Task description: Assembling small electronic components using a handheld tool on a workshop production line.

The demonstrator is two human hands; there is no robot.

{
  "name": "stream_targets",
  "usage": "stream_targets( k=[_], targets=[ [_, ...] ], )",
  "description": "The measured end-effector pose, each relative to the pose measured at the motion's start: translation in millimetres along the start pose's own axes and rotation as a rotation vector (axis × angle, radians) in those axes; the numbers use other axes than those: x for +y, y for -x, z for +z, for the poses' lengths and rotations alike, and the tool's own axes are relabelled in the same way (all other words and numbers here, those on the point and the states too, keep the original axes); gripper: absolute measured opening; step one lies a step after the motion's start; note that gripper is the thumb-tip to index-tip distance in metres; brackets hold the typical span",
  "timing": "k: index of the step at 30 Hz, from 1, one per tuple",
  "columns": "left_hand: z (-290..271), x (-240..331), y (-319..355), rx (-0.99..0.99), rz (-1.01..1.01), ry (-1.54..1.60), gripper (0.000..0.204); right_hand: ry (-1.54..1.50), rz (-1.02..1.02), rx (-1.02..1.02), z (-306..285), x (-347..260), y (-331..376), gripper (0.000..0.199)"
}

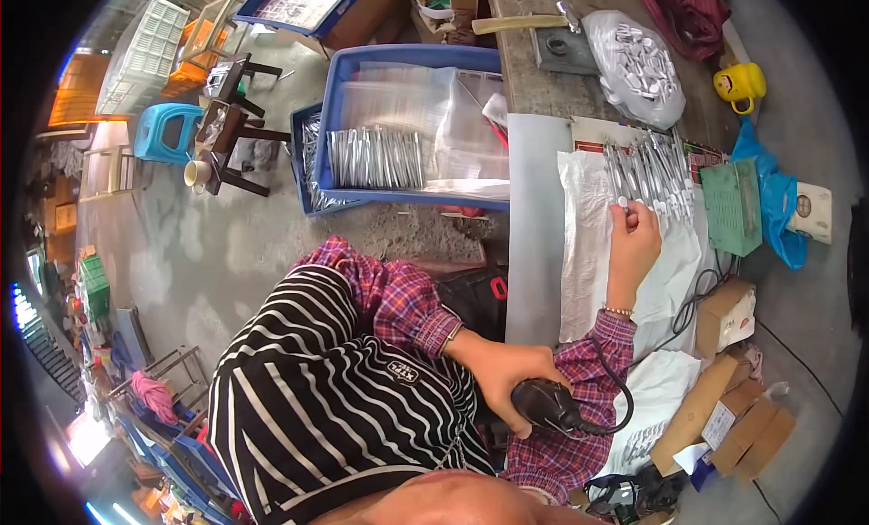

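My left hand point(502, 376) grips a black hand-held tool point(543, 405) with a black cable running off to the right, held low in front of my striped apron. My right hand point(634, 240) reaches up onto a white cloth point(584, 253) on the workbench, its fingertips pinched on the near end of one silver metal piece point(623, 199). That piece belongs to a row of several long silver metal pieces point(652, 167) laid side by side on the cloth just above the hand.
A blue crate point(344, 81) to the left holds more metal pieces and plastic bags. A bag of metal parts point(634, 68), hammer point(520, 23), yellow mug point(740, 83), green basket point(731, 206), cardboard boxes point(724, 317) ring the bench. Stools point(167, 131) stand far left.
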State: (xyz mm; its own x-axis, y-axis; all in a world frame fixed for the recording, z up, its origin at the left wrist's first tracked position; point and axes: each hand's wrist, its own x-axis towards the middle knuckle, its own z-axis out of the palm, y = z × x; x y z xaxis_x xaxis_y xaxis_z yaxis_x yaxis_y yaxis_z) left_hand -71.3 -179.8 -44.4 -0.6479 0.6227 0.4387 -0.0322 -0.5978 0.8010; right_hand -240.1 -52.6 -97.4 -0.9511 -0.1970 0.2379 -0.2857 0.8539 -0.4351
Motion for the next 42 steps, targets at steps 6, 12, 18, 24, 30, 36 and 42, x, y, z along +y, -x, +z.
stream_targets(
  k=[6,12,18,24,30,36,42],
  targets=[
    [5,-7,-1,-0.016,0.018,-0.024,0.038,-0.270,0.047,0.141,-25,-8,9,0.018],
    [6,-1,-2,-0.091,-0.041,-0.048,0.028,-0.703,0.504,0.356,-115,-32,92,0.022],
    [18,-15,-11,-0.147,0.003,-0.026,0.035,-0.883,0.751,0.739,-145,-12,231,0.020],
    [23,-17,-21,-0.349,-0.301,-0.018,0.032,-1.152,1.013,1.046,-113,-19,333,0.023],
    [78,-39,-42,-0.448,-0.453,0.023,0.029,-1.347,1.087,0.941,-120,-53,408,0.026],
    [125,-61,-48,-0.511,-0.836,-0.207,0.035,-1.499,1.130,0.895,-77,-68,444,0.029],
    [161,-90,-58,-0.774,-0.858,-0.518,0.032,-1.643,1.201,0.938,-65,-56,439,0.021]
  ],
)
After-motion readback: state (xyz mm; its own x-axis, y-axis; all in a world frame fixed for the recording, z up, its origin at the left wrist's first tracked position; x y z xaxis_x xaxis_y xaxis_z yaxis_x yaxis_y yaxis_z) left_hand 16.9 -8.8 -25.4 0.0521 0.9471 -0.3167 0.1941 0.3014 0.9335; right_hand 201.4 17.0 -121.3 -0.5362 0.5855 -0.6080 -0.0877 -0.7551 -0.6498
